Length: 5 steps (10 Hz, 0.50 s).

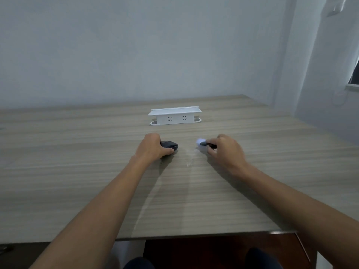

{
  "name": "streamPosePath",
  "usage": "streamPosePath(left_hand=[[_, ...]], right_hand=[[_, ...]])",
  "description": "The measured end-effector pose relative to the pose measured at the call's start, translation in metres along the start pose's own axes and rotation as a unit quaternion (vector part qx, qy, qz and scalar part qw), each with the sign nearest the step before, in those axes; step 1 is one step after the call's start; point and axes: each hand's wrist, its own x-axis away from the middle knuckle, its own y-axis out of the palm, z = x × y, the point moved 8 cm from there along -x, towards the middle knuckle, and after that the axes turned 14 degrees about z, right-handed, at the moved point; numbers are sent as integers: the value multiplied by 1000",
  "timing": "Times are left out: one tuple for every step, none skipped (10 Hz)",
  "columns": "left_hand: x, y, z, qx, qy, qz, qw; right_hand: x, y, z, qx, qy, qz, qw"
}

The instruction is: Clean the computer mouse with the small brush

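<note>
A dark grey computer mouse (170, 145) lies on the wooden table (77, 152), left of centre. My left hand (153, 146) wraps around its left side, thumb along the near edge. To the right, my right hand (226, 150) pinches a small dark brush (206, 143) with pale bristles at its left tip. The brush sits low over the table, pointing left, apart from the mouse. Its handle is mostly hidden by my fingers.
A white power strip box (174, 116) with two sockets stands behind the hands. A pale wall rises at the table's far edge. The near table edge (194, 236) runs across the bottom, with my knees below it.
</note>
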Motion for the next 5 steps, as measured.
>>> streamPosePath(left_hand=[[8,4,-3,-4,-20,3,1000],[14,6,-3,0,-28,11,1000],[17,4,-5,-2,-42,20,999],[17,3,-4,7,-37,22,999],[10,-2,-10,61,-46,27,997]], right_hand=[[7,1,-4,34,-25,6,999],[12,7,-3,52,-31,0,998],[13,7,-1,52,-35,-17,998],[13,6,-2,42,-41,-21,998],[4,-3,13,-27,20,-3,999]])
